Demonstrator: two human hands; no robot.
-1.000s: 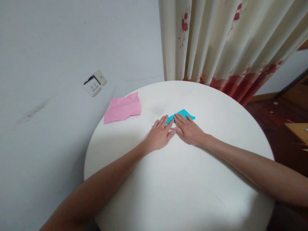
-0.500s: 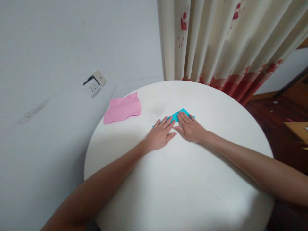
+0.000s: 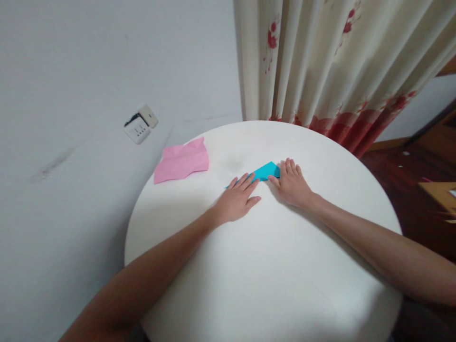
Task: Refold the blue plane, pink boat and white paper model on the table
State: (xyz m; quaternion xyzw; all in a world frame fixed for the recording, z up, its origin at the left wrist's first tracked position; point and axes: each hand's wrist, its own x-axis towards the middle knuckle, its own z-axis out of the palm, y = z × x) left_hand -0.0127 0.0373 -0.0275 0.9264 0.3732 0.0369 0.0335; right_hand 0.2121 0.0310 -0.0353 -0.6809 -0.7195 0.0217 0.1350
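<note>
A folded piece of blue paper [image 3: 267, 171] lies flat on the white round table [image 3: 256, 266], its pointed end towards the left. My left hand [image 3: 238, 199] rests palm down over the paper's left part, fingers stretched and thumb apart. Over the right end lies my right hand [image 3: 292, 183], also flat, with its thumb by the paper's lower edge and its fingers covering the right tip. Neither hand is closed round anything. Parts of the paper are hidden beneath the fingers.
A creased sheet of pink paper [image 3: 182, 161] lies at the table's far left edge, near the wall. A socket [image 3: 137, 129] is on that wall. Behind the table hangs a cream and red curtain [image 3: 306, 61]. A wooden piece of furniture [image 3: 438, 197] stands at the right.
My right hand has slid to the right along the blue paper, uncovering more of its middle. My left hand has stayed in place.
</note>
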